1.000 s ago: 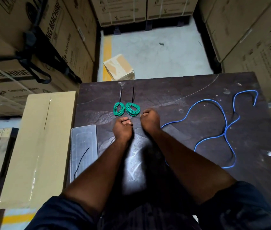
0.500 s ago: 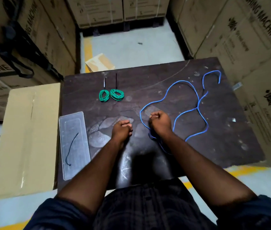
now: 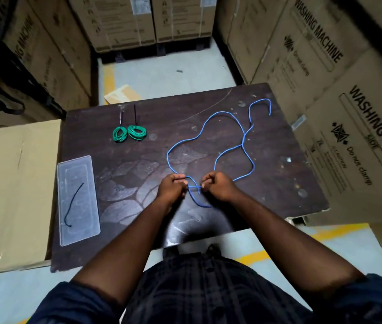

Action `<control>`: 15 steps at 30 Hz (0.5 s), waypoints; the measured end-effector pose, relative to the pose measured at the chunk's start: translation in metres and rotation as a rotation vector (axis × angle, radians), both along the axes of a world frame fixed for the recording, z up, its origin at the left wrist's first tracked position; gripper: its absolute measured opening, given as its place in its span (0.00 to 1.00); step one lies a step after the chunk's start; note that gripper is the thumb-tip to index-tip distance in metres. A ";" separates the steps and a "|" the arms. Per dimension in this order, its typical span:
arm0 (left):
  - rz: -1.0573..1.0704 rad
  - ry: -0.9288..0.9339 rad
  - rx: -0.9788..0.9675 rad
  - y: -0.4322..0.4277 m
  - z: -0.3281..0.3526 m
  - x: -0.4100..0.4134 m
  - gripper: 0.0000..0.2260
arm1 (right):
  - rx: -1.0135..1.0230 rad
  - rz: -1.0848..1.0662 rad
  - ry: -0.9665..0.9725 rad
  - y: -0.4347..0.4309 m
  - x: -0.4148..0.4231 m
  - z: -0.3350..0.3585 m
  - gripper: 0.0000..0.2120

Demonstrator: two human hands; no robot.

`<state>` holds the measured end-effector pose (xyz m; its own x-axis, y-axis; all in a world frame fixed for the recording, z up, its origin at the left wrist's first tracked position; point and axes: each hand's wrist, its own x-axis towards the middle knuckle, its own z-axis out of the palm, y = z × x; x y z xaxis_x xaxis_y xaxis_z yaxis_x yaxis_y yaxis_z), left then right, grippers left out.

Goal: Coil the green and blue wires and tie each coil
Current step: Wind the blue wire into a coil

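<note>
A long blue wire (image 3: 218, 114) lies in loose loops across the right half of the dark table (image 3: 208, 101). My left hand (image 3: 172, 187) and my right hand (image 3: 218, 185) both grip its near end, fingers curled, a short span of wire stretched between them and a small loop hanging toward me. Two green wire coils (image 3: 129, 134) sit side by side at the back left of the table, each with a dark tie sticking out behind it.
A clear plastic tray (image 3: 68, 237) holding one black tie (image 3: 74, 205) lies at the table's left edge. A flat cardboard box (image 3: 12, 195) sits left of the table. Stacked washing machine cartons (image 3: 339, 101) wall in both sides and the back.
My hands have moved right, away from the green coils. The right took hold of the blue wire first, then the left joined it; the wire's near end is pulled toward me.
</note>
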<state>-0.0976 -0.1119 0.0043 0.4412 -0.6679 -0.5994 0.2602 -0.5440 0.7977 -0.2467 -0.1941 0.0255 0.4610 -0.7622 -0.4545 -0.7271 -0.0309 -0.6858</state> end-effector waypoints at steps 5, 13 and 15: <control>-0.114 -0.382 0.028 0.008 -0.003 -0.024 0.14 | -0.155 0.150 0.020 0.014 -0.024 -0.007 0.13; 0.438 0.109 -0.097 0.006 0.008 -0.048 0.15 | -0.192 0.215 0.036 0.023 -0.037 -0.014 0.10; 0.522 0.257 -0.136 0.004 0.019 -0.052 0.17 | -0.217 0.211 0.007 0.026 -0.039 -0.016 0.09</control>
<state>-0.1497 -0.1075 0.0236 0.5838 -0.4803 -0.6546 0.6597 -0.1893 0.7273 -0.2855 -0.1684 0.0093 0.6166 -0.7296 -0.2957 -0.6941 -0.3266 -0.6415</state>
